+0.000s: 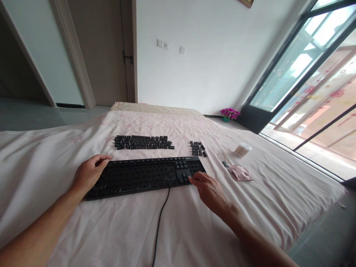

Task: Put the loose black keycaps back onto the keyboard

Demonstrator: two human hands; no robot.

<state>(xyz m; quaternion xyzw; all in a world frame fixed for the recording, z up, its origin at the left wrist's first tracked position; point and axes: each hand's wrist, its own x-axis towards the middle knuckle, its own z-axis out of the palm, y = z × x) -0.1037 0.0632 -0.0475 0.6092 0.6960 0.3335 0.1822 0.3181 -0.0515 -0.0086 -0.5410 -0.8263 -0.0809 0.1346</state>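
Brace the keyboard (139, 177) flat
Your left hand (89, 172) holds its left end; your right hand (207, 185) sits at its right, grip unclear.

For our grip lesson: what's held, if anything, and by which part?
Long black plastic keyboard, by its ends: left hand at left, right hand at right.

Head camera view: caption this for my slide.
Left hand and right hand at opposite ends of a partly stripped keyboard, loose keycaps beyond it on pink cloth.
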